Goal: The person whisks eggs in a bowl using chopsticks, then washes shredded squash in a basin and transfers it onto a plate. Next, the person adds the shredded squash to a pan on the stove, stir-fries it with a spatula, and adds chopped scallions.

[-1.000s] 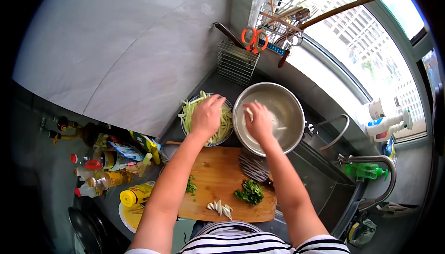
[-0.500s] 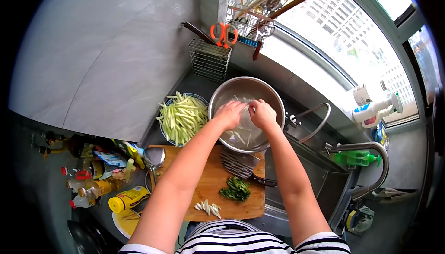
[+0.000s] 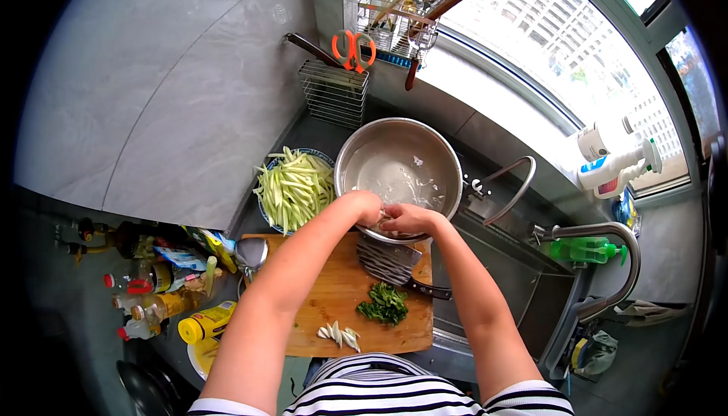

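A large steel bowl (image 3: 398,139) holds water with a few pale strips in it. Both hands are inside its near edge, close together. My left hand (image 3: 362,208) has curled fingers, mostly hidden, and what they hold cannot be made out. My right hand (image 3: 406,219) is closed around pale pieces too small to name. Left of the bowl, pale green strips (image 3: 294,188) are heaped on a blue-rimmed plate. A cleaver (image 3: 387,261) lies on the wooden cutting board (image 3: 318,302), near chopped greens (image 3: 384,304) and white slices (image 3: 339,335).
The sink (image 3: 493,268) and its curved tap (image 3: 633,253) are at the right. Orange-handled scissors (image 3: 353,50) stand in a wire rack behind. Bottles and a yellow-capped jar (image 3: 206,323) stand at the left. A ladle (image 3: 250,252) lies beside the board.
Both hands have moved from over the plate and bowl to the bowl's near edge and come together. The strips on the plate are uncovered. The whole view has shifted.
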A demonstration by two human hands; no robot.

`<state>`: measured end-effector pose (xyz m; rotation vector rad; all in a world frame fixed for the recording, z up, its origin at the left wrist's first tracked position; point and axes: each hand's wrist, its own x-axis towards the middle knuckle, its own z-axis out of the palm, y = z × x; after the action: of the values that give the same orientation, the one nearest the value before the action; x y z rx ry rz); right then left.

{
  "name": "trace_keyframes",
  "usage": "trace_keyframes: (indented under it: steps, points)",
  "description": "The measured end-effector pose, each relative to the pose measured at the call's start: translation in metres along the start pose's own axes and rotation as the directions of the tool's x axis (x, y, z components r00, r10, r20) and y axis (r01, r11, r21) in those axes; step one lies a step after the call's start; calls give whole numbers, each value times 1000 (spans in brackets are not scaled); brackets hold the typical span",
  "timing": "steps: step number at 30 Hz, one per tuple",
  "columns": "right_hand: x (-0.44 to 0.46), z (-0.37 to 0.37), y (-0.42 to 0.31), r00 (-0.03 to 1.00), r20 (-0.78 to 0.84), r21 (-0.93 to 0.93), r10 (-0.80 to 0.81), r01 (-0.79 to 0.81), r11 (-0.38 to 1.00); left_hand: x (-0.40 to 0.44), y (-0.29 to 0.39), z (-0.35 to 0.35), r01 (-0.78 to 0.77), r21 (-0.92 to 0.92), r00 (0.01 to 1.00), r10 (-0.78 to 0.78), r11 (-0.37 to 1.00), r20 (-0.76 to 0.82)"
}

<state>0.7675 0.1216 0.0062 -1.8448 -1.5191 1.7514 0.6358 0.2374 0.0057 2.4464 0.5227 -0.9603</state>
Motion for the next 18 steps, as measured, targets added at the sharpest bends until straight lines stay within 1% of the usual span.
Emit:
trace_keyframes:
  steps: [1, 2, 5, 6, 10, 12, 14, 15, 16, 18]
  points:
    - [-2, 3, -7, 1000, 15, 19, -13, 12, 1000, -4, 3, -2, 5, 41, 1000, -6, 999, 22]
    - [-1, 9, -8, 1000, -14, -9, -27, 27, 1000, -7, 6, -4, 9, 83, 999, -13, 997, 44]
    - [7, 18, -1, 994, -65, -221, -91, 74, 973, 0, 1, 8, -23, 88, 1000, 24, 996, -9]
    - [8, 18, -2, 996, -34, -255, -84, 73, 964, -6, 2, 5, -50, 54, 997, 52, 997, -50]
    - [-11, 6, 1, 983, -152, -128, -98, 79, 989, -28, -2, -7, -146, -50, 961, 129, 988, -245]
    - [-19, -5, 3, 973, -221, -145, -69, 37, 989, -31, -10, -12, -216, -94, 916, 168, 972, -365]
    - [-22, -11, 6, 951, -304, -151, -53, 7, 989, -34, -15, -14, -319, -199, 827, 170, 927, -536]
    - [-24, -11, 3, 929, -361, -154, -75, 20, 988, -35, -17, -16, -376, -240, 772, 159, 895, -616]
    - [-25, -11, -2, 904, -417, -159, -97, 32, 987, -24, -22, -12, -441, -257, 671, 126, 860, -731]
    - [-19, -8, -2, 854, -502, -168, -139, 61, 984, -10, -28, -14, -477, -545, 704, -71, 690, -707]
